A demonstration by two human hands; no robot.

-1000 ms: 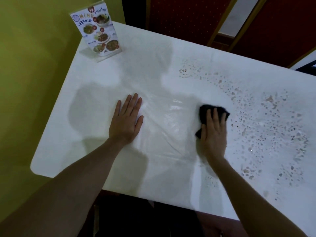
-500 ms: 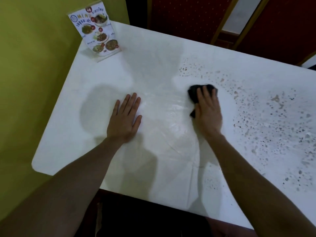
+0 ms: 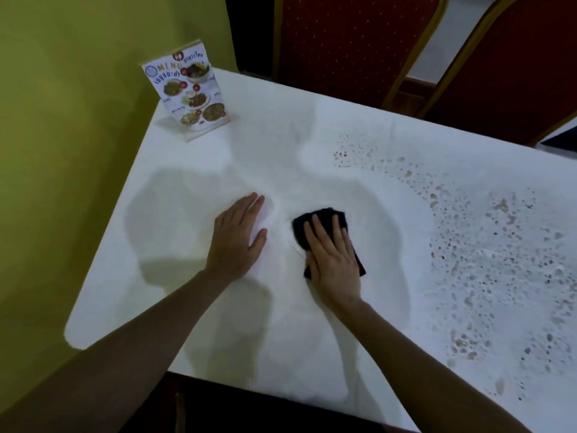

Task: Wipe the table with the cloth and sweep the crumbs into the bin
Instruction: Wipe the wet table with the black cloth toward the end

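Observation:
A small black cloth [image 3: 307, 222] lies on the white table [image 3: 193, 170] near its middle. My right hand [image 3: 334, 254] presses flat on the cloth with straight fingers, covering most of it. My left hand [image 3: 235, 239] rests flat on the bare tabletop just left of the cloth, fingers straight. Many droplets and crumbs [image 3: 487, 245] speckle the right half of the table. No bin is in view.
A standing menu card [image 3: 187, 95] sits at the table's far left corner. A yellow-green wall [image 3: 62, 151] runs along the left edge. Two red chairs [image 3: 343, 42] stand behind the far edge.
My right hand has slid the cloth leftward, from the edge of the speckled area to right beside my left hand. My left hand has stayed put.

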